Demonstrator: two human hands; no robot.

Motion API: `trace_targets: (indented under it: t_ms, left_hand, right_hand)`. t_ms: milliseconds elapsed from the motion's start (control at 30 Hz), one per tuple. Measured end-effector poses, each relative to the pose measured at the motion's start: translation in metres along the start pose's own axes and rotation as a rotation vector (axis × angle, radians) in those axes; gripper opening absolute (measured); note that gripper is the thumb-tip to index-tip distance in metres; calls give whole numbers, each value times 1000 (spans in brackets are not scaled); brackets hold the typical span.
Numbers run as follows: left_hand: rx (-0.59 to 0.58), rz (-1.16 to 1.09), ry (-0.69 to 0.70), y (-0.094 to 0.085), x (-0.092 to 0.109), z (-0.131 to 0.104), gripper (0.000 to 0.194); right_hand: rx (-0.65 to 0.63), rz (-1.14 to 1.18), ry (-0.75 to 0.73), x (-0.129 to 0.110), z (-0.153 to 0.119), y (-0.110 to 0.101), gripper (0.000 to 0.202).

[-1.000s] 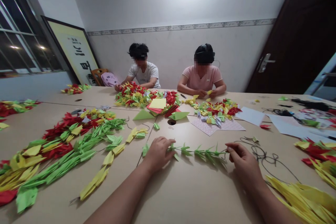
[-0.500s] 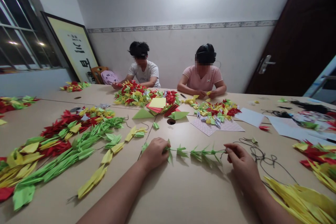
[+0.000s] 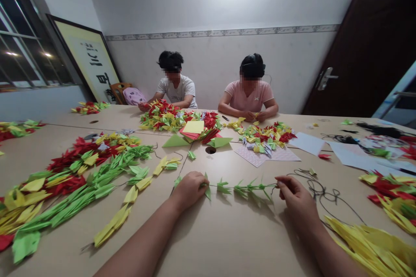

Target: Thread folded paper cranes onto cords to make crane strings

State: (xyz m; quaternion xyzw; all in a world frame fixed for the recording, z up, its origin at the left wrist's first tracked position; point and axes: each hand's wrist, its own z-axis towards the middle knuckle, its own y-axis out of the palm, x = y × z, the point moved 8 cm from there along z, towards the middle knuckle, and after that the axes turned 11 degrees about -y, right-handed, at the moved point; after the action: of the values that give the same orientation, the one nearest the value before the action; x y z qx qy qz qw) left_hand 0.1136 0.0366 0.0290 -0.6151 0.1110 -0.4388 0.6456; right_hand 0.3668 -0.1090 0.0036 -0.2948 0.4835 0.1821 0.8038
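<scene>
A dark string of folded green paper cranes (image 3: pixel 250 188) is stretched between my two hands, just above the table. My left hand (image 3: pixel 191 188) is closed on one green paper crane at the left of the string, with the fingertips partly hidden. With thumb and fingers, my right hand (image 3: pixel 295 194) pinches the string past the last crane on the right. Loose black cord (image 3: pixel 334 197) lies curled beside that hand. Left of my left arm lies a shorter string of yellow folded paper (image 3: pixel 131 194), and beyond it a thick green paper garland (image 3: pixel 97 181).
Across the table (image 3: pixel 214 242) sit two people, a person in white (image 3: pixel 177 91) and a person in pink (image 3: pixel 248 95). Piles of coloured paper cranes (image 3: pixel 162 117) lie before them. White sheets (image 3: pixel 354 158) are at right, yellow folded paper (image 3: pixel 373 246) near my right forearm.
The whole view has shifted slightly left. My hands keep their holds, and the green cranes on the string hang almost the same.
</scene>
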Motion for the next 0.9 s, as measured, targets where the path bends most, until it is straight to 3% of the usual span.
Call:
trace_targets:
  t_ms: [267, 433, 633, 900]
  left_hand:
    - [27, 33, 62, 0, 3, -2, 13]
    - [3, 49, 33, 0, 3, -2, 15]
    - [-40, 12, -96, 0, -6, 0, 12]
    - [-46, 77, -35, 1, 0, 0, 14]
  right_hand:
    - [1, 23, 12, -5, -2, 1, 37]
    - [5, 24, 2, -7, -2, 1, 35]
    - [-3, 21, -12, -7, -2, 1, 34]
    - [-6, 3, -12, -5, -2, 1, 35]
